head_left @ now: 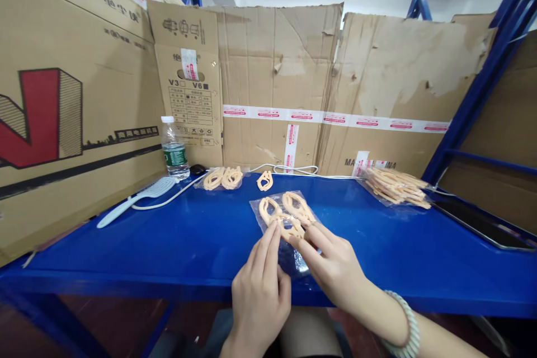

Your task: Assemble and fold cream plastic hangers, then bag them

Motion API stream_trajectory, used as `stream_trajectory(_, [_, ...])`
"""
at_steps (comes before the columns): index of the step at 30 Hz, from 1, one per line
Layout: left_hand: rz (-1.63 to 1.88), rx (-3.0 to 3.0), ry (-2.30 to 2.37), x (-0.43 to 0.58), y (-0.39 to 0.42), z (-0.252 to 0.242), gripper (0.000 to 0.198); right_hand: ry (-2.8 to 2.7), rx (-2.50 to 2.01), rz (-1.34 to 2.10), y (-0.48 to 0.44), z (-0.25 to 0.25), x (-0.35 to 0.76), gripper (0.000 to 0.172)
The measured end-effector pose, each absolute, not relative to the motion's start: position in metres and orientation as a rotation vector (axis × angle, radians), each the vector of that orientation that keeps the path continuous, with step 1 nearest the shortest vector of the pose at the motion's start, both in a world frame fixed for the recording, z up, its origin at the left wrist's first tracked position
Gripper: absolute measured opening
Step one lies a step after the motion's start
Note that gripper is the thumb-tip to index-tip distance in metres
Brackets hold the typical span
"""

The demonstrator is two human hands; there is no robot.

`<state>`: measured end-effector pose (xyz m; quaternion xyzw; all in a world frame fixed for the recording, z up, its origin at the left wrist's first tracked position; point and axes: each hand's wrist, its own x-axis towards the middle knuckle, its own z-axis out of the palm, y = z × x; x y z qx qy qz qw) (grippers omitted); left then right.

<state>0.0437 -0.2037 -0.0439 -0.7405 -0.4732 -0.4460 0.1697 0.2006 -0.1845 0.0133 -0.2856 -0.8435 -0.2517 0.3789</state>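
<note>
Backdrop: flattened cardboard sheets [285, 72] stand across the upper centre and right of the frame, with a strip of printed tape running along them. A printed carton [62, 123] with a red graphic fills the left side. The blue shelf [188, 240] spans the lower half. A blue rack post [482, 89] slants down the right. A dark flat panel [482, 221] lies at the right edge, partly cut off by the frame. Just left of it, near the cardboard, sits a stack of bagged clips [396, 185]. Centre-left: a white fly swatter [134, 198] lies flat with its handle toward the lower left. Behind its head a water bottle [174, 151] stands upright with its cap on. A white cable [293, 168] runs along the foot of the cardboard. Bottom centre: the left hand [260, 291] and right hand [335, 268] meet over a clear bag [289, 254] lying flat on the shelf near its front edge. The bag holds peach plastic clips [293, 207], visible above the fingertips. Both hands are loose, with fingers long and nearly straight. Their tips rest on the bag and neither hand is curled round it. The left tips touch the bag's left side and the right tips touch its middle. I cannot tell whether either thumb pins the lower end of the bag. Behind the bag, well apart from it, lie a bagged pair [222, 178] and one loose clip [265, 180]. A small black object [197, 169] sits beside the bottle. A beaded bracelet [409, 327] is on the right wrist.
</note>
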Motion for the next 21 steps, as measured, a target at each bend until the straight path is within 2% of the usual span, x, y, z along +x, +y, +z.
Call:
stream_trajectory(2, [-1.264, -2.104, -1.341, 0.044, -0.204, -0.044, 0.061, -2.214, -0.772, -0.626, -0.175, 0.01, 0.194, 0.025])
stream_trajectory(6, [-1.263, -2.085, -1.341, 0.044, -0.203, -0.044, 0.06, -2.393, -0.957, -0.305, -0.162, 0.001, 0.187, 0.029])
stream_trajectory(10, [-1.264, -2.076, -1.343, 0.045, -0.203, -0.044, 0.06, -2.528, -0.928, -0.071, -0.166, 0.005, 0.191, 0.035])
stream_trajectory(15, [-1.26, -2.095, -1.348, 0.045, -0.204, -0.044, 0.062, -2.436, -0.93, 0.217, -0.167, 0.044, 0.206, 0.02])
stream_trajectory(18, [-1.267, -2.11, -1.349, 0.045, -0.204, -0.044, 0.063, -2.353, -0.907, 0.064, -0.134, 0.067, 0.207, 0.017])
stream_trajectory(21, [-1.266, -2.111, -1.361, 0.045, -0.205, -0.043, 0.063, -2.547, -0.921, -0.217, -0.074, 0.075, 0.196, 0.025])
